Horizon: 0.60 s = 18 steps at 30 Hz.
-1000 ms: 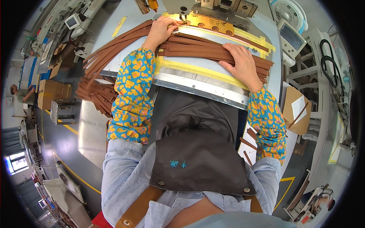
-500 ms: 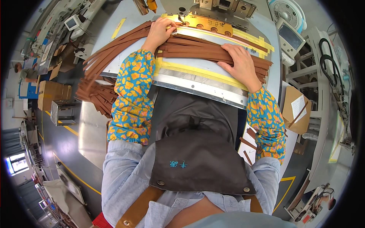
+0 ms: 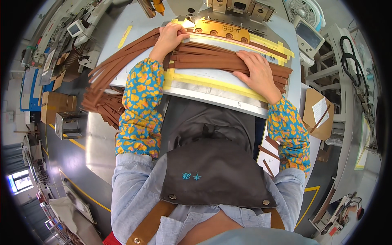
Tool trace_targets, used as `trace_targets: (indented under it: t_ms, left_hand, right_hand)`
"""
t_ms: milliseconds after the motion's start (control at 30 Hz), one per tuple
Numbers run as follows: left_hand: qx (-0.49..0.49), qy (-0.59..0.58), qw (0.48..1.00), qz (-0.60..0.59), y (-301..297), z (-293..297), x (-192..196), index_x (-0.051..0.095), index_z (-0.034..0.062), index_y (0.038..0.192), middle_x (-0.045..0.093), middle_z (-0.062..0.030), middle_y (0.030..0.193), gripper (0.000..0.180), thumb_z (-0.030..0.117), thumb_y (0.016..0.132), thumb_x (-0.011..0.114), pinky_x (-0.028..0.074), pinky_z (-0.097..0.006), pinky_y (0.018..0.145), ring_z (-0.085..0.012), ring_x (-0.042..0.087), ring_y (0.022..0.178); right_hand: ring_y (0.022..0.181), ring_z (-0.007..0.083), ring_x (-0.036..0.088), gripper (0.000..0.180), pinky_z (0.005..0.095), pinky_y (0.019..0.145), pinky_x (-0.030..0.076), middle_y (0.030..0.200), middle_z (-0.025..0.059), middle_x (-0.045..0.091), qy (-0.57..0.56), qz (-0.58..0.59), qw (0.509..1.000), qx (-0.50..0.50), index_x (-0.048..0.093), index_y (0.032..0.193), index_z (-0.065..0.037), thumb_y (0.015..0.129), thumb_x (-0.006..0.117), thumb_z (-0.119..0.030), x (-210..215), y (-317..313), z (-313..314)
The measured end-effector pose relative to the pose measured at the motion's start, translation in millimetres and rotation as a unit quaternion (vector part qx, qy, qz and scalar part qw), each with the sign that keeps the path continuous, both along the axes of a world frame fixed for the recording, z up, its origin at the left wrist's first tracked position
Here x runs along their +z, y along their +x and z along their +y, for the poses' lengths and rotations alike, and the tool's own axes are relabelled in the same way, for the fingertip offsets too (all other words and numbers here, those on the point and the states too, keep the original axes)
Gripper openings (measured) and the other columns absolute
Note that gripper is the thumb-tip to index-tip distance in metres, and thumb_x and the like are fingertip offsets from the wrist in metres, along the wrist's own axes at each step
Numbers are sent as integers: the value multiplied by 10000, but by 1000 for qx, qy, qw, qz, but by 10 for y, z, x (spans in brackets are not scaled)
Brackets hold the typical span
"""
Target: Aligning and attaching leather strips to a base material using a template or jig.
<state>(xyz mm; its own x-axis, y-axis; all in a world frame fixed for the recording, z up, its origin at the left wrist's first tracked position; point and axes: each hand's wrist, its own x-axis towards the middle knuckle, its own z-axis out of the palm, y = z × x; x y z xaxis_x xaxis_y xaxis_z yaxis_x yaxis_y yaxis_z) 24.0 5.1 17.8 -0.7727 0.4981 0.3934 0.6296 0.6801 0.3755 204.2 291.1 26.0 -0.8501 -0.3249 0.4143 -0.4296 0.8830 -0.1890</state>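
My left hand (image 3: 169,38) is at the left end of a yellow plate with round holes (image 3: 222,32). Its fingers are bent together at the ends of brown flat strips (image 3: 134,51) that fan out to the left; the fingertips partly hide what they grip. My right hand (image 3: 258,73) lies with its fingers extended over the right part of a bundle of brown strips (image 3: 208,55), thumb toward the near side. Beyond the bundle, a single brown strip (image 3: 267,50) runs out to the right along the plate, between bands of yellow tape (image 3: 281,45).
Metal machine parts (image 3: 239,8) stand at the far side, with an orange-tipped part (image 3: 158,6) to their left. More strips (image 3: 106,104) hang off the table's left side. A screen (image 3: 308,36) and a fan (image 3: 302,12) are at the far right.
The dark machine part over the plate's left end no longer shows there; a bright glow appears near my left fingertips. My left hand has shifted slightly left. My right hand stays on the bundle.
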Motion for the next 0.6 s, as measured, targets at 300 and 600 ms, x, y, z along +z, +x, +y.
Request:
trace_targets:
  t_ms: [300, 600]
  left_hand:
    - [51, -40, 986, 151, -29, -582, -50, 616, 124, 813, 585, -29, 905, 135, 229, 764, 684, 399, -417, 754, -261, 539, 945]
    - [62, -53, 990, 112, -32, -695, -226, 504, 103, 1187, 538, -122, 1123, 388, 253, 850, 624, 399, -460, 850, -331, 489, 1047]
  right_hand:
    - [1126, 317, 486, 464, 403, 951, 389, 1205, 149, 553, -101, 8, 995, 24, 534, 1189, -22, 836, 628, -308, 112, 42, 346]
    - [704, 188, 598, 150, 296, 666, 481, 802, 80, 628, -182, -155, 949, -207, 623, 876, -25, 778, 677, -126, -2, -87, 1628]
